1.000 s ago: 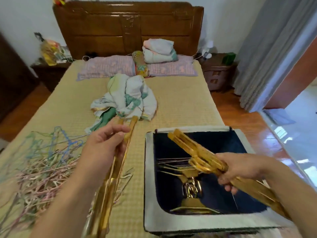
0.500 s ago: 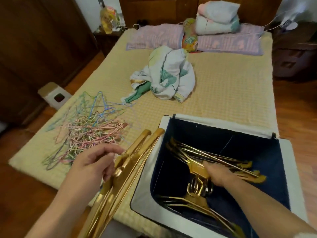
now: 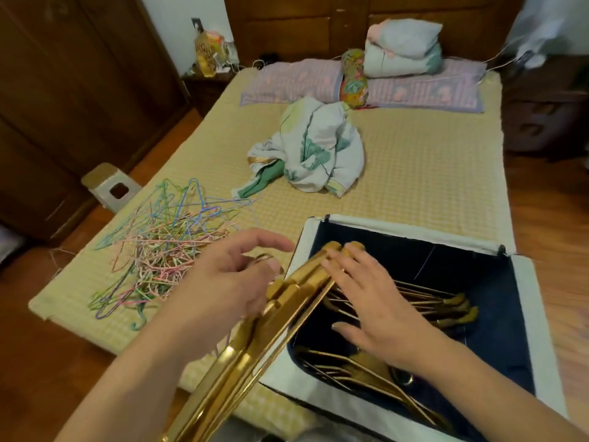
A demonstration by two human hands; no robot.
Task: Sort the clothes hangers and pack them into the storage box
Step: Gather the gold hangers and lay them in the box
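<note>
The bed (image 3: 430,173) carries the storage box (image 3: 522,317), where gold hangers (image 3: 446,306) now lie, released by my right hand (image 3: 376,301) half a second ago. That hand has come up flat, fingers straight, touching the second gold bundle (image 3: 287,301), which my left hand (image 3: 229,282) grips over the box's near-left rim. I judge this bundle goes in next. The colored wire hangers (image 3: 159,247) wait unsorted on the bed.
</note>
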